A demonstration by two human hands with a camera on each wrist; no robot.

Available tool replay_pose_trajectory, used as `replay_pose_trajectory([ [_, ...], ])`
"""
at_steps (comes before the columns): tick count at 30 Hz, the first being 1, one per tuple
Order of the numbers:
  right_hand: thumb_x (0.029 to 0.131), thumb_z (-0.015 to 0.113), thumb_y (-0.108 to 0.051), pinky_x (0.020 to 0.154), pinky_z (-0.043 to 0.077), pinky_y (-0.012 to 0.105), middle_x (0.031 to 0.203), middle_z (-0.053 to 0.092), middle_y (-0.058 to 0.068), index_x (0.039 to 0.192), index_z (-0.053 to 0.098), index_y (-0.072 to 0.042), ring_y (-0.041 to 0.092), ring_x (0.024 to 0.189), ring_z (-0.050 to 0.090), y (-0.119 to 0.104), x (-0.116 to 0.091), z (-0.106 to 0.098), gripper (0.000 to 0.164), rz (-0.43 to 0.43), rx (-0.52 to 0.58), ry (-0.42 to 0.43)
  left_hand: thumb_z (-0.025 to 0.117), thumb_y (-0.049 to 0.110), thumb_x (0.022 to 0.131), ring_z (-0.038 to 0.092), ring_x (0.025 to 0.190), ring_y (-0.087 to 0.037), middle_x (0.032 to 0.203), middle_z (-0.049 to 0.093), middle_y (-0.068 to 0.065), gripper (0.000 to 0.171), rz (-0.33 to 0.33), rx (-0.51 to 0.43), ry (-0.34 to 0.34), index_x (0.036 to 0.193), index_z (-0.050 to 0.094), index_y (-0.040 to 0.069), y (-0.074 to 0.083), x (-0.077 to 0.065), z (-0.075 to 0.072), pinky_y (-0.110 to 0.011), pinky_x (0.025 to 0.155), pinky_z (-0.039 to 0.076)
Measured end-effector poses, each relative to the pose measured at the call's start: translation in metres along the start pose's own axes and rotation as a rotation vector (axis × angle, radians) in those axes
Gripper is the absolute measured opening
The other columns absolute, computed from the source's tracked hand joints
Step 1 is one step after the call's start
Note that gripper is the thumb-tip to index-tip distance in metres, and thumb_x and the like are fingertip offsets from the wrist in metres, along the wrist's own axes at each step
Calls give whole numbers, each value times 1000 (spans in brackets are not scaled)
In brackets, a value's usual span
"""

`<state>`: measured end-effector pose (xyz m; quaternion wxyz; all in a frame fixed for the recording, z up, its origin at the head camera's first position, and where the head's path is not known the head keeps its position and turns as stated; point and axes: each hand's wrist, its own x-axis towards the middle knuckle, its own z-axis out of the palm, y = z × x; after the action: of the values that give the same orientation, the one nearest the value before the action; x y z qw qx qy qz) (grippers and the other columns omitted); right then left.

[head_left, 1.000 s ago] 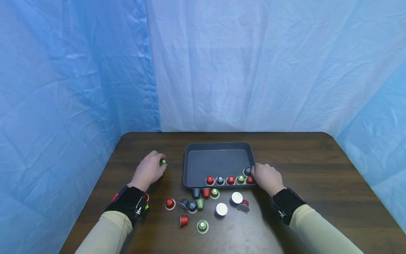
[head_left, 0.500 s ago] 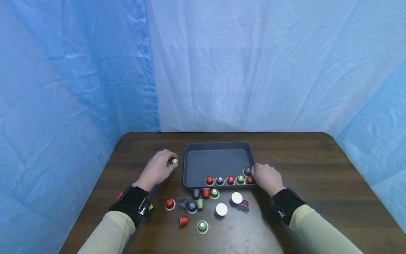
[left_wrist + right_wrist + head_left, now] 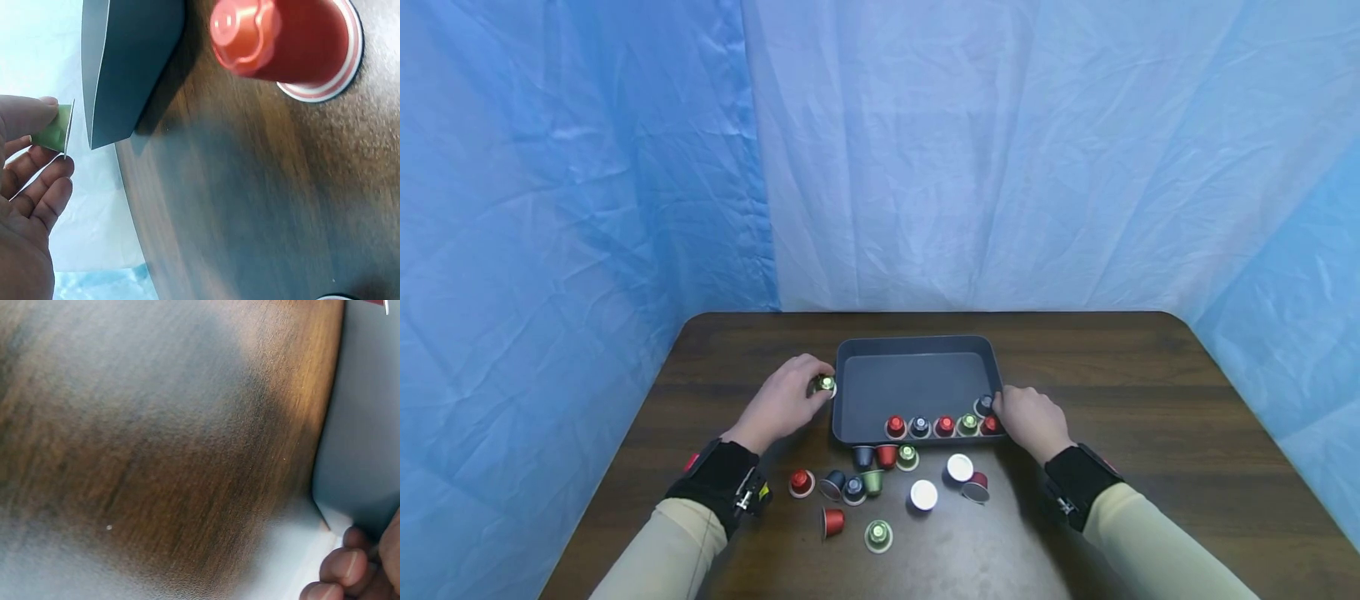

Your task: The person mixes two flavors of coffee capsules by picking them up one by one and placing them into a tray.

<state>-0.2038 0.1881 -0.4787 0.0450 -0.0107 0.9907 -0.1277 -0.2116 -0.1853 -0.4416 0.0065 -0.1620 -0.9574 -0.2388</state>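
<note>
Blue cloth (image 3: 550, 208) hung down the left side of the frame, and a paler sheet (image 3: 970, 158) filled the top middle. At the lower left, a cream sleeve (image 3: 662, 542) and a black wrist band (image 3: 711, 483) led up to the left hand (image 3: 778, 402). Its thumb and finger pinched a small green pod (image 3: 826, 383), left of the frame's middle, just beside the left edge of the dark grey tray (image 3: 910, 375). Under the tray, at the bottom middle, lots of loose pods sat on the brown table (image 3: 1112, 358). First came a standing red pod (image 3: 801, 482), then a tipped blue pod (image 3: 833, 483), then a tipped red pod (image 3: 832, 522) lower down. More dark, red and green ones were bunched next to them, and a light green pod (image 3: 878, 535) sat lowest of all. Farther right were a low white pod (image 3: 923, 497), a high white pod (image 3: 959, 468) and a tipped dark red pod (image 3: 976, 487). Along the tray's bottom edge, five pods made a row: red, dark blue, red, green, red. One dark pod (image 3: 983, 406) sat just above the last. Right beside it, the right hand (image 3: 1036, 421) touched the tray's right edge with bent fingers; I could not tell whether it gripped the edge.
</note>
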Motion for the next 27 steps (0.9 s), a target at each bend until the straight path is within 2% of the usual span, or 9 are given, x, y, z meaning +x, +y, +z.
replay_pose_trajectory([
  [8, 103, 54, -24, 53, 46, 40, 64, 58, 7, 84, 66, -2, 26, 60, 57, 0, -1, 1, 31, -5, -10, 22, 75, 17, 94, 62, 112, -20, 118, 65, -1, 31, 65, -27, -24, 123, 69, 9, 7, 0, 5, -44, 96, 53],
  [15, 103, 55, -23, 54, 48, 41, 65, 59, 8, 86, 67, -1, 26, 60, 58, 0, -2, 1, 30, -7, -18, 21, 76, 16, 93, 61, 116, -20, 119, 65, -1, 32, 78, -37, -59, 124, 69, 10, 13, 2, 10, -44, 102, 51],
  [27, 103, 54, -24, 54, 46, 39, 63, 57, 6, 85, 67, -2, 25, 60, 56, -1, -2, 1, 31, 2, -8, 12, 78, 15, 91, 61, 115, -18, 119, 66, 0, 33, 102, -19, -98, 123, 70, 13, 24, 2, 18, -43, 102, 51],
])
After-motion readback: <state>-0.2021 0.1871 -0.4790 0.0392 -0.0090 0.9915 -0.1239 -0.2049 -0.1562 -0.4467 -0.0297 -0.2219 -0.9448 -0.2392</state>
